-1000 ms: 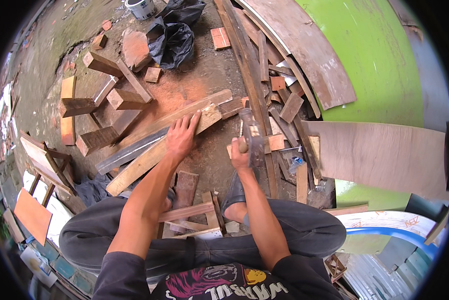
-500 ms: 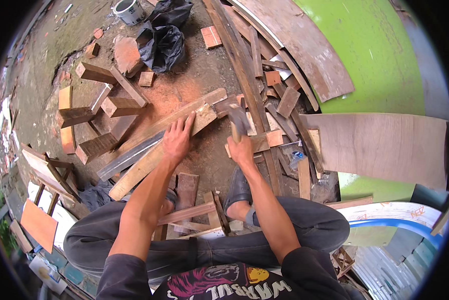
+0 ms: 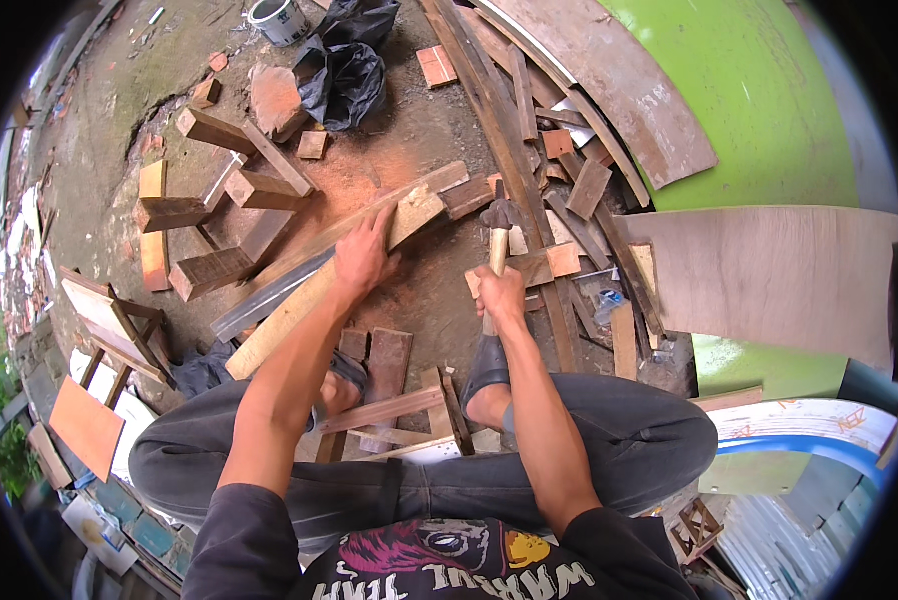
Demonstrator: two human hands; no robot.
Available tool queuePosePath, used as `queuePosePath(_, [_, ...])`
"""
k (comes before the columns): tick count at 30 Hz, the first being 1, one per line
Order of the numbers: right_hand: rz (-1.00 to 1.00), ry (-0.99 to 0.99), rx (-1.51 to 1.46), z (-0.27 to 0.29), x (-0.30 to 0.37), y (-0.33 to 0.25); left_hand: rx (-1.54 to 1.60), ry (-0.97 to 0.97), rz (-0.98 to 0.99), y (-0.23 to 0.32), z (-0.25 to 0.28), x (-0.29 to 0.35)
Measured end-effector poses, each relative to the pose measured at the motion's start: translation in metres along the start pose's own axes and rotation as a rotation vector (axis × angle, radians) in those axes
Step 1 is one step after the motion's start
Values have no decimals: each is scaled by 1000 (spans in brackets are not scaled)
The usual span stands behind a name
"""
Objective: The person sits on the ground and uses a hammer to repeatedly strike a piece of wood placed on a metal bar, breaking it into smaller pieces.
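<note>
My left hand (image 3: pixel 366 252) grips a pale wooden beam (image 3: pixel 287 322) near its far end, fingers laid over the top. The beam slants from near my left knee up toward the middle. Right beside it lie a longer plank (image 3: pixel 409 194) and a dark-edged strip (image 3: pixel 269 306). My right hand (image 3: pixel 500 293) is closed round the wooden handle of a hammer (image 3: pixel 498 240). The hammer's dark metal head points away from me, to the right of the beam's end and apart from it. A short wood block (image 3: pixel 535 268) lies just beyond that hand.
A frame of upright wooden legs (image 3: pixel 214 205) stands at left, near a black plastic bag (image 3: pixel 341 88) and a bucket (image 3: pixel 278 20). Scrap wood (image 3: pixel 589 190) and a long timber (image 3: pixel 504 120) lie at right, beside a plywood sheet (image 3: pixel 769 275). A small wooden frame (image 3: pixel 389 408) sits between my legs.
The hammer has swung away from the beam's end, to the right, and its head now points straight ahead. My left hand keeps its grip on the beam. The whole view has shifted slightly.
</note>
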State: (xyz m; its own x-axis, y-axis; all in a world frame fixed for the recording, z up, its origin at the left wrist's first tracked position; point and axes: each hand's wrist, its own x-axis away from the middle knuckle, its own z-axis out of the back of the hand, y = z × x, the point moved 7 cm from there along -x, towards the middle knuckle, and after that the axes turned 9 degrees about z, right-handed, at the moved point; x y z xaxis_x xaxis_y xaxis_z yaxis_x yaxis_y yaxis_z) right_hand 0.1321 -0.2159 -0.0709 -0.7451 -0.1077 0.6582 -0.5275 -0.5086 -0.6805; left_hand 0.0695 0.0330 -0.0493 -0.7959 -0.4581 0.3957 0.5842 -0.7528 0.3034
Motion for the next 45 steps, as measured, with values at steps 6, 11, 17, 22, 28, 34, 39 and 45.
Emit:
queuePosePath(6, [24,-13,-58,-4,16,-28,155,-93,-200,-13,22,-7])
queuePosePath(11, [113,12,-72,-5,32,-46,36,-7,-167,-5,21,3])
queuePosePath(17, [215,18,-5,10,38,-81,-22,18,-175,0,17,12])
queuePosePath(22, [182,28,-6,12,37,-100,94,-195,-185,-12,31,12])
queuePosePath(28, [133,41,-152,-22,-6,-41,225,-266,-232,-23,48,-2])
queuePosePath(34, [59,-63,-446,-69,-34,-8,352,-299,-212,-30,53,-8])
queuePosePath(39, [231,-110,-461,-77,-37,-43,300,-220,-256,-47,35,-20])
queuePosePath(45, [210,-134,-333,-73,-52,-50,23,366,-197,-32,40,-13])
